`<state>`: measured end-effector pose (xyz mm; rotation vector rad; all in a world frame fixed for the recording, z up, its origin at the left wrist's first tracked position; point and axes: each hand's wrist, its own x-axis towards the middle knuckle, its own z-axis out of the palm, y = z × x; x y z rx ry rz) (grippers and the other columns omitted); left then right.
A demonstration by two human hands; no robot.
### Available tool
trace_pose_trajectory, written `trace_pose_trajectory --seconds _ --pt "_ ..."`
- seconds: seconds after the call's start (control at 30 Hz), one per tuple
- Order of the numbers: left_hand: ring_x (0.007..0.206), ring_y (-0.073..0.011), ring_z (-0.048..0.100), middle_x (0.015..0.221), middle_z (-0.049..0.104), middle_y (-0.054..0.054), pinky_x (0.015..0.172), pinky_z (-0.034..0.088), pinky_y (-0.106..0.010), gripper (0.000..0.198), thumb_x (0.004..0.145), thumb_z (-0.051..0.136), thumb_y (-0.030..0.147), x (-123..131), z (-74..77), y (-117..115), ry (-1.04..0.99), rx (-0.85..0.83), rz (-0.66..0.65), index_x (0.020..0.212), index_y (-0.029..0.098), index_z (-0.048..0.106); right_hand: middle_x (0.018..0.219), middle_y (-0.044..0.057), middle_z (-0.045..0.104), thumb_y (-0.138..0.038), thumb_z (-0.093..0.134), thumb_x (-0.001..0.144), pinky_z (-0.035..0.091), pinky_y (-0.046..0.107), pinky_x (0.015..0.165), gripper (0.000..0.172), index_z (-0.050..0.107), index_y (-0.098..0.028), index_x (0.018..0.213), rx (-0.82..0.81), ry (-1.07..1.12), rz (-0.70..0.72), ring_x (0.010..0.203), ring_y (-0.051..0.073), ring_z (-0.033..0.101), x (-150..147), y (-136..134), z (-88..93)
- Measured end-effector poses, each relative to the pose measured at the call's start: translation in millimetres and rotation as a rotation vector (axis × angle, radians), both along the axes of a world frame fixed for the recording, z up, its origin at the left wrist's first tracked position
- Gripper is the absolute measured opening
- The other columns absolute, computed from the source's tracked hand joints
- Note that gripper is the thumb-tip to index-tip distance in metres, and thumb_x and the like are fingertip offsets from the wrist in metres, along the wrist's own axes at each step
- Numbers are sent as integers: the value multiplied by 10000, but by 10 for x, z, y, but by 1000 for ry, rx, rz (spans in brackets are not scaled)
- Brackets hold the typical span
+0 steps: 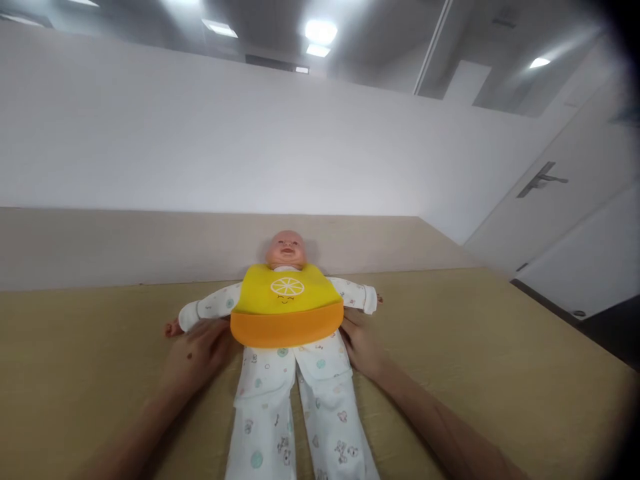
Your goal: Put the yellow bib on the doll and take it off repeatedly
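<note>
A baby doll [285, 245] in white printed clothes lies face up with both arms spread out and its legs toward me. Over its chest is a yellow silicone bib [260, 287] with a white citrus slice and an orange catch pocket [287, 330]. My left hand [203, 350] is closed against the doll's side, below its sleeve, its fingertips hidden beside the bib pocket. On the other side my right hand [363, 343] grips the doll's waist at the pocket's edge, fingers partly covered.
The doll rests on a wood-toned table [440, 333]. Behind it stand a low pale board [125, 247] and a white wall [225, 140], with glass panels above. A white door with a metal handle [543, 179] is at the right.
</note>
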<state>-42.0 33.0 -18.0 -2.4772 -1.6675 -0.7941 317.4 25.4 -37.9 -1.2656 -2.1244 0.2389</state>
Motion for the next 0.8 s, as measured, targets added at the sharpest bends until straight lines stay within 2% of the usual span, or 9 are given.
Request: trace_pose_trajectory --seconds 0.07,0.17,0.27,0.37,0.43,0.57,0.7,0.8 --pt "888 -243 638 947 699 -96 821 462 -355 246 892 435 292 -73 62 -8 -70 57 247 981 176 632 1052 105 663 -202 435 876 462 394 886 262 656 -182 1016 -9 75 -119 1008 257 595 79 -37 50" --pt "811 -221 613 905 655 -71 714 450 -312 288 863 470 338 -220 156 21 -174 -22 513 1068 169 579 806 74 658 -326 476 872 465 339 648 212 622 -186 935 -111 267 -387 736 228 606 244 14 141" --pt "776 -207 600 910 635 -54 677 430 -296 415 846 474 366 -362 223 55 -239 -122 637 1202 154 506 591 11 581 -407 542 801 376 267 484 268 572 -176 935 -261 581 -557 536 171 530 430 139 211" --pt "775 -220 608 863 659 -47 689 426 -305 510 855 455 427 -428 259 72 -320 -229 715 1288 156 458 502 -18 546 -424 610 705 320 223 411 341 560 -164 919 -452 783 -628 434 129 463 578 233 222" --pt "811 -244 619 849 686 -53 703 425 -319 494 855 446 450 -424 290 73 -347 -313 754 1264 178 501 484 -21 549 -438 624 684 278 198 378 355 562 -165 902 -558 824 -650 389 101 418 637 255 206" --pt "834 -267 624 942 709 -86 669 423 -319 382 832 456 446 -375 401 50 -349 -407 772 1056 198 641 498 -14 564 -486 602 708 190 165 354 339 528 -169 800 -642 850 -592 356 54 341 677 243 175" --pt "800 -264 623 897 708 -78 621 415 -300 360 809 472 448 -353 501 14 -355 -453 761 942 196 692 571 4 603 -538 619 728 201 159 355 389 520 -169 798 -691 873 -451 383 52 368 680 209 185" --pt "733 -246 611 748 679 -46 590 401 -281 399 797 492 497 -357 524 -5 -392 -469 754 949 196 705 581 -8 585 -545 643 722 228 161 356 399 514 -171 775 -690 883 -402 401 54 385 683 190 200"
